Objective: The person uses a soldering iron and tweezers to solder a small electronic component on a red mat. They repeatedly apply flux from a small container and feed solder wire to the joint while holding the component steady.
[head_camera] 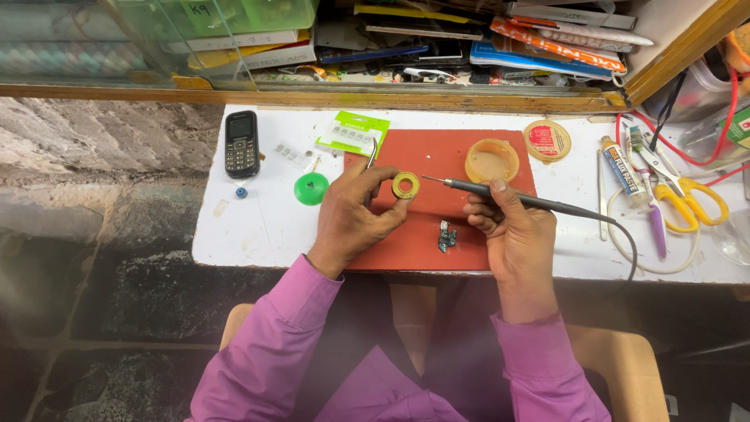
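A work mat (437, 234) lies centred on the table (258, 227). On the mat: small metal part (447, 236) near the front, open tin (491, 161) at the rear. Left of the mat: mobile phone (241, 144). Right: scissors (687, 195).

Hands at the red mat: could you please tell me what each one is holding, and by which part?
The left hand pinches a small yellow ring-shaped spool by its rim; the right hand grips a soldering iron mid-handle.

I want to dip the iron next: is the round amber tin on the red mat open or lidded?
Open. The amber tin shows its hollow inside, and a round lid lies apart on the white table.
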